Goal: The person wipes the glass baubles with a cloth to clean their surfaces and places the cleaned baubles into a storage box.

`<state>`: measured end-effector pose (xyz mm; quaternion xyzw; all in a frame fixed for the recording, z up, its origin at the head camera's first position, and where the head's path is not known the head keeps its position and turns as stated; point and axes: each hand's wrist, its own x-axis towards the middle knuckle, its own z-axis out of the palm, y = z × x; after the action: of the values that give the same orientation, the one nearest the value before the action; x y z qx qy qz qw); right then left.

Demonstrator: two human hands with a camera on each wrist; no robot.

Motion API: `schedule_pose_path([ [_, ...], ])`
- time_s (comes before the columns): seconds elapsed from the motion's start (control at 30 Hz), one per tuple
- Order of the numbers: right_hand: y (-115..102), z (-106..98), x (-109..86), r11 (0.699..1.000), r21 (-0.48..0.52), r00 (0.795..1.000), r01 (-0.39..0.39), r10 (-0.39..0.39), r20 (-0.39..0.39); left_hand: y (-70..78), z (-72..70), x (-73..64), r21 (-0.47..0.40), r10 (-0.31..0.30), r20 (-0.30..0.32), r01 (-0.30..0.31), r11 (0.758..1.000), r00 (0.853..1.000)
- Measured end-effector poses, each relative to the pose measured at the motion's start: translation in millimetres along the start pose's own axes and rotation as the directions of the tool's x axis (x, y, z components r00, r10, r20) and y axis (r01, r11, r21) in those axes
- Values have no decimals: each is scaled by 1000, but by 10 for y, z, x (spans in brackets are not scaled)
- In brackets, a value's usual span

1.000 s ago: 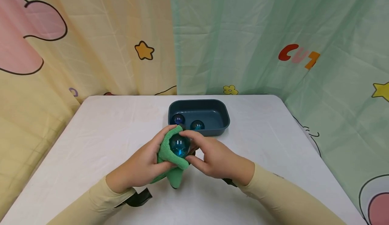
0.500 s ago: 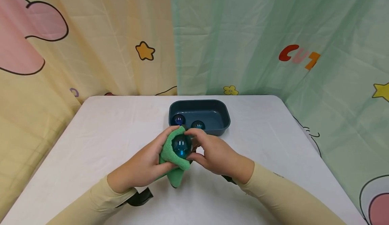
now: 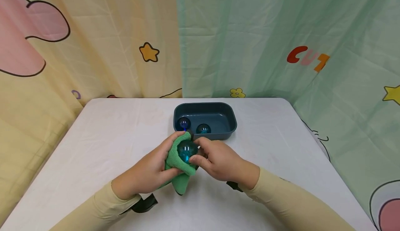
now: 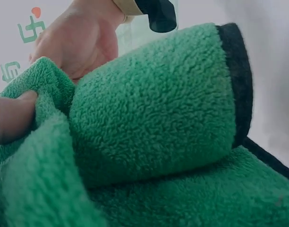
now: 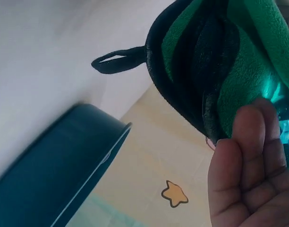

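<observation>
A clear teal glass ball (image 3: pixel 187 149) sits in the folds of a green towel (image 3: pixel 180 183) above the table. My left hand (image 3: pixel 145 170) grips the towel round the ball's left side, its thumb (image 4: pixel 14 116) pressing into the plush in the left wrist view. Thumb and index finger of my right hand (image 3: pixel 223 160) hold the ball's right side. In the right wrist view several fingers (image 5: pixel 250 130) lie beside the towel's dark-edged folds, and only part of the shining ball (image 5: pixel 288 127) shows. The towel hides the ball's left and lower parts.
Just beyond my hands stands a dark blue rectangular bin (image 3: pixel 218 118). Inside it are a dark blue ball (image 3: pixel 184 122) and a teal ball (image 3: pixel 203 128). A white cloth covers the table (image 3: pixel 125 120); patterned curtains (image 3: pixel 250 33) hang behind it.
The towel and ball have shifted slightly right. My right index finger has slid from the ball's top towards its right side, and the thumb now reaches farther onto its front.
</observation>
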<state>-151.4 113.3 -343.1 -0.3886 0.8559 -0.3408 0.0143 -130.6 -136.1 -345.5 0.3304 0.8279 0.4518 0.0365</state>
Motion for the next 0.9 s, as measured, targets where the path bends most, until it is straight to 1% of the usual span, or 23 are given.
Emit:
schedule_pose_path([
  [0.1, -14, 21, -5, 1000, 29, 1000, 3, -2, -30, -13, 1, 5, -21, 11, -6, -11, 1000, 1000],
  [0.2, -30, 19, -9, 999, 11, 998, 45, -45, -32, -27, -14, 4, -35, 19, -19, -20, 999, 1000],
  [0.27, -48, 2, -6, 997, -38, 998, 68, -68, -10, -30, -27, 4, -52, 20, -18, -21, 998, 1000],
  [0.37, -50, -21, 3, 984, -143, 994, 105, -104, 16, -26, -37, 7, -67, 19, -9, -20, 998, 1000],
  [0.43, -49, -36, 5, 973, -202, 994, 112, -109, 24, -20, -34, 8, -63, 15, -1, -15, 998, 1000],
  [0.47, -43, -40, 6, 970, -215, 993, 114, -111, 26, -16, -32, 7, -57, 12, 3, -12, 998, 1000],
  [0.53, -33, -45, 3, 975, -201, 995, 98, -93, 32, -8, -24, 3, -38, 7, 4, -7, 999, 1000],
  [0.63, -18, -34, 3, 995, -94, 998, 42, -38, 41, -2, -9, -4, -10, 1, 3, -1, 1000, 1000],
  [0.73, -18, -9, 8, 1000, 9, 999, -20, 19, 31, -7, 12, -2, -13, 1, 6, -1, 1000, 1000],
  [0.8, -27, 7, 6, 999, 27, 999, -36, 36, 10, -16, 24, 4, -27, 1, 6, -1, 1000, 1000],
  [0.9, -36, 18, -5, 1000, -18, 1000, 6, -7, -20, -31, 25, 13, -55, 2, -4, -2, 998, 1000],
])
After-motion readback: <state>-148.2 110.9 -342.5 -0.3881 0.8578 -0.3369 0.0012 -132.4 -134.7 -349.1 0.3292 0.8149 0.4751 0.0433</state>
